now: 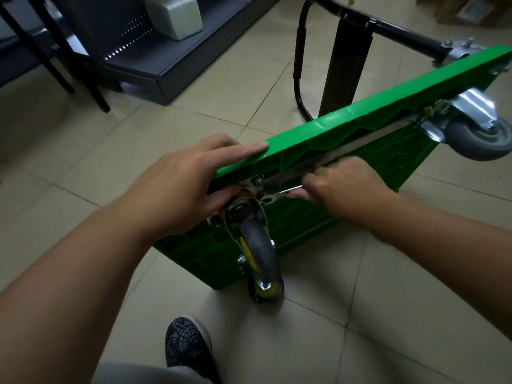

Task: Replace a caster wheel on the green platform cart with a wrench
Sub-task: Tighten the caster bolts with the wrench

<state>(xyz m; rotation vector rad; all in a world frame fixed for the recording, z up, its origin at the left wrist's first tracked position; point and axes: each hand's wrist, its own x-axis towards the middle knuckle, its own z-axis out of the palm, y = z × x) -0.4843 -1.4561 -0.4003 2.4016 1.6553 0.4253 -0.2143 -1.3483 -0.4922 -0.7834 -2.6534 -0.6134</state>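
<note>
wheels are sticking out sideways from the green cart (346, 126), which is standing up on its edge on the tile floor (83, 151), with its ribbed underside facing right. the left hand (188, 184) is holding the top edge of the cart at the near corner, with its fingers lying flat along the top and its thumb tucking under beside the wheel plate. the right hand (340, 187) is curling its fingers tight round the thin silver wrench (288, 190). the head of the wrench is sitting at the metal plate of the near wheel (257, 250), just under the left hand. below it a low wheel (264, 289) with a yellow middle is touching the floor. a far wheel (476, 134) is hanging in the air at the other end. the black handle (300, 59) is reaching down to the floor behind the cart. a dark shoe (188, 345) is showing at the bottom.
</note>
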